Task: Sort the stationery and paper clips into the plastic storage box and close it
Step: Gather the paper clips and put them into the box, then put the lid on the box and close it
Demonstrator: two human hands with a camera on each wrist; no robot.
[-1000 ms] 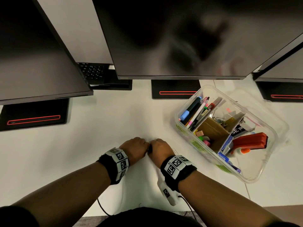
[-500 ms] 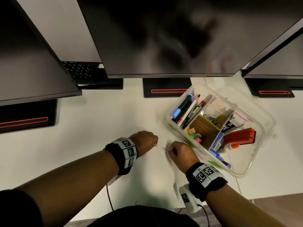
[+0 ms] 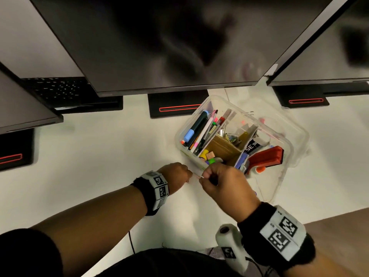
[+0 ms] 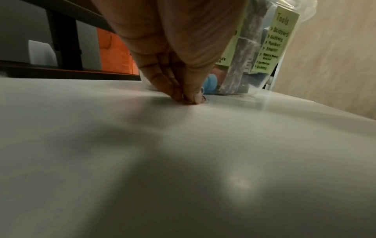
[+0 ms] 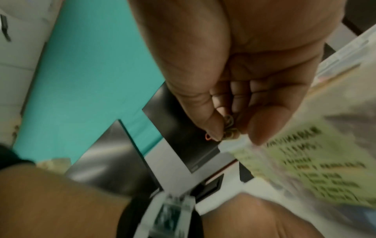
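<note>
The clear plastic storage box (image 3: 235, 105) stands open on the white desk, with cardboard dividers (image 3: 221, 146), pens (image 3: 199, 130), a pile of clips (image 3: 231, 136) and a red stapler (image 3: 267, 156) inside. My right hand (image 3: 203, 176) is raised at the box's near corner and pinches a small bunch of paper clips (image 5: 230, 128) between thumb and fingers. My left hand (image 3: 189, 174) is just left of it, with its fingertips (image 4: 189, 99) bunched down on the desk over a small paper clip (image 4: 205, 100). Green labels (image 4: 272, 41) are stuck on the box wall.
A clear lid (image 3: 301, 134) lies under and behind the box at the right. Three dark monitors overhang the desk; their black stands (image 3: 177, 104) and a keyboard (image 3: 58, 88) sit at the back. The desk edge (image 3: 299, 214) runs close on the right.
Both hands have parted and moved right toward the box. The right hand has lifted off the desk with clips pinched in it, while the left stays down on the surface.
</note>
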